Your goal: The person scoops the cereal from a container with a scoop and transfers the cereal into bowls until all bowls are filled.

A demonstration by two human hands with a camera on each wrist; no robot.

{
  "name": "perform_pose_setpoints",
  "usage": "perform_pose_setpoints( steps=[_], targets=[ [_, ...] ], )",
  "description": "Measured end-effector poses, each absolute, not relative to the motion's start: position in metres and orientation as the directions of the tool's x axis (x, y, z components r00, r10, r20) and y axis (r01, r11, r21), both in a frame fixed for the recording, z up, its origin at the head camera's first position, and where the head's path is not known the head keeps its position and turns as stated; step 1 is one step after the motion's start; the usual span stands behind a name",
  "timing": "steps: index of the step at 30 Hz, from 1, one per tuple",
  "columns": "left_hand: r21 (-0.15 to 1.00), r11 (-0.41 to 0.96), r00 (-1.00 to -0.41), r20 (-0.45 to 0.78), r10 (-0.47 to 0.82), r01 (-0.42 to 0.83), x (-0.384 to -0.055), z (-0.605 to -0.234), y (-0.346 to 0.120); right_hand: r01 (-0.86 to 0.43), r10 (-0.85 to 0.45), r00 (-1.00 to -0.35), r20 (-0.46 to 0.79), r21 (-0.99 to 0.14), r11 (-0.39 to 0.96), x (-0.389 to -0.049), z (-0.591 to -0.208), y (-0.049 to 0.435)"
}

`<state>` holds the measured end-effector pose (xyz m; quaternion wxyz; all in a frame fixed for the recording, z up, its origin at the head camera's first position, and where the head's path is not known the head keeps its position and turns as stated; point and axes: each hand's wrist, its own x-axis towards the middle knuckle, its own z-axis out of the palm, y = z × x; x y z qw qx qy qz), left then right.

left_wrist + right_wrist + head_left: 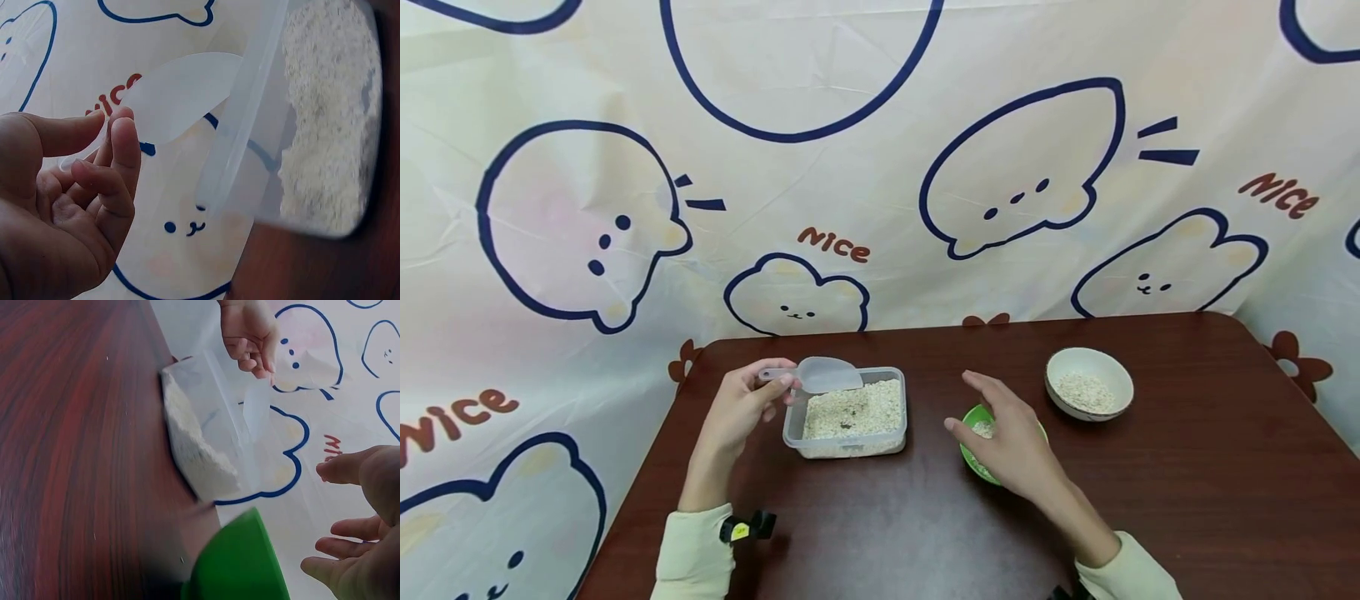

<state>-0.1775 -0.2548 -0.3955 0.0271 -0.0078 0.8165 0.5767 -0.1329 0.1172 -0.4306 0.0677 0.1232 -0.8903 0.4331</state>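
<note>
My left hand pinches the handle of a translucent plastic scoop between thumb and fingers. The scoop's bowl overlaps the back left rim of a clear plastic container in the head view. Pale flakes, like oats, fill much of that container, with a few dark specks on top. My right hand has its fingers spread and holds nothing, above a small green bowl. Part of the green bowl is hidden by this hand; some pale flakes show inside. In the right wrist view the green bowl stands beside the fingers.
A white bowl with similar pale flakes stands at the back right of the dark brown table. Behind the table's far edge hangs a patterned cloth. A black band with a small device is on my left wrist.
</note>
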Motion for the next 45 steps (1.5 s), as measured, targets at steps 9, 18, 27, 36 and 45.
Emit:
perform_pose_setpoints(
  steps=[9,18,27,36,45],
  targets=[
    [0.922,0.38,-0.997,-0.078,-0.012,-0.077,-0.172,-0.395,-0.271,-0.285,-0.199,-0.957,0.209,-0.785,0.549,-0.133,-0.434,0.092],
    [0.906,0.415,-0.993,-0.11,0.049,-0.08,-0.175,-0.396,-0.275,-0.282,-0.22,-0.956,0.194,-0.812,0.511,-0.134,-0.441,0.069],
    [0.868,0.491,-0.988,-0.128,0.089,-0.069,-0.179,-0.401,-0.274,-0.258,-0.242,-0.958,0.153,-0.828,0.498,-0.134,-0.451,0.05],
    [0.904,0.413,-0.968,-0.19,0.164,-0.107,-0.186,-0.411,-0.26,-0.231,-0.258,-0.959,0.114,-0.844,0.485,-0.136,-0.465,0.042],
    [0.921,0.377,-0.961,-0.187,0.204,-0.099,-0.19,-0.416,-0.242,-0.208,-0.265,-0.959,0.1,-0.883,0.421,-0.138,-0.47,0.037]
  ],
)
